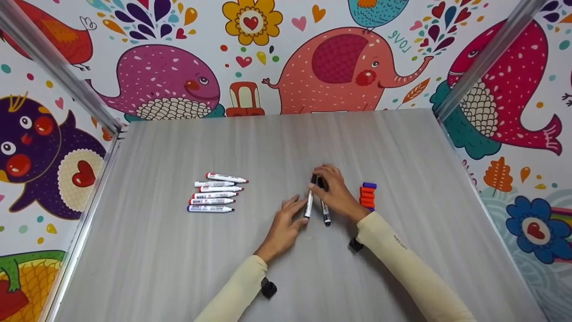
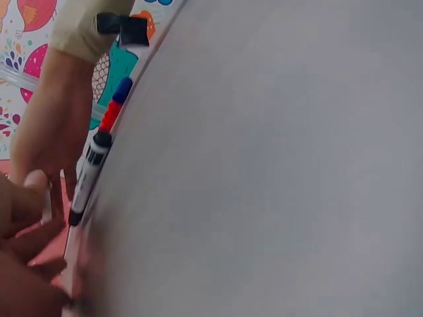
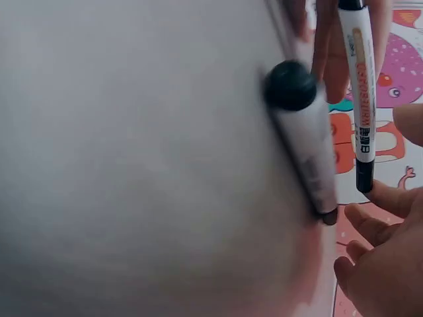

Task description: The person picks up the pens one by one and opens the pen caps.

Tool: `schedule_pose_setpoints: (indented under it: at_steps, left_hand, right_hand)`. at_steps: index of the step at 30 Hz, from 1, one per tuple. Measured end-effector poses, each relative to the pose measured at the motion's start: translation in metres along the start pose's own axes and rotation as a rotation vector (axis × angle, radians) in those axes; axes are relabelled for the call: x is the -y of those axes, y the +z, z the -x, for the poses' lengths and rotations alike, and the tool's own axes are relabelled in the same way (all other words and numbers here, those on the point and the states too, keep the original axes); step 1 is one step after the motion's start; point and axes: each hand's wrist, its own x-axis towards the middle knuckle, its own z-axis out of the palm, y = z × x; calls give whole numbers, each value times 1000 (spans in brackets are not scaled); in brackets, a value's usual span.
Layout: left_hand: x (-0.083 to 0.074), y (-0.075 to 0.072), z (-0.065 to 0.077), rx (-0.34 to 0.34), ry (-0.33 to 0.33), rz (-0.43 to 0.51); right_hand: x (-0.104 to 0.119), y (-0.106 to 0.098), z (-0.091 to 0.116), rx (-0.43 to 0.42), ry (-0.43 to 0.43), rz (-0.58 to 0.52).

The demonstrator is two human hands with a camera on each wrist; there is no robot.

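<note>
Between my two hands is a white whiteboard marker (image 3: 364, 112) with black ends, tilted up off the table. My left hand (image 1: 283, 226) pinches its near end, as the head view shows. At the far end, my right hand (image 1: 336, 192) touches it with the index fingertip; its thumb (image 3: 408, 123) stands a little apart from the barrel in the right wrist view. Under the right hand lies a second black-ended marker (image 1: 325, 212), blurred in the right wrist view. In the left wrist view that lying marker (image 2: 89, 175) shows past the left fingers.
Several uncapped markers (image 1: 217, 195) lie in a stacked row on the left of the grey table (image 1: 156, 259), tips pointing right. Red and blue caps (image 1: 367, 193) sit in a short column beside the right forearm. Patterned walls (image 1: 250, 62) and metal posts border the table.
</note>
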Motion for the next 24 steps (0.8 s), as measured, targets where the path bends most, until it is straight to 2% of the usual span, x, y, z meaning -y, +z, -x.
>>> schedule_pose_setpoints:
  at_steps: [3,7,11,14,18,24]
  left_hand:
    - [-7,-14,-1,51,-30,115]
    - [-21,-35,-4,119,-120,250]
    - [-26,-52,-5,169,-203,391]
    - [-30,-61,-7,175,-259,445]
    - [-40,-69,-12,160,-286,360]
    - [-56,-71,-20,120,-262,134]
  right_hand:
    - [8,-3,1,-20,39,-86]
    - [18,-9,5,-35,73,-196]
    - [21,-15,10,-40,66,-233]
    - [22,-18,14,-48,70,-258]
    - [27,-21,23,-68,88,-305]
    - [37,-28,34,-46,53,-269]
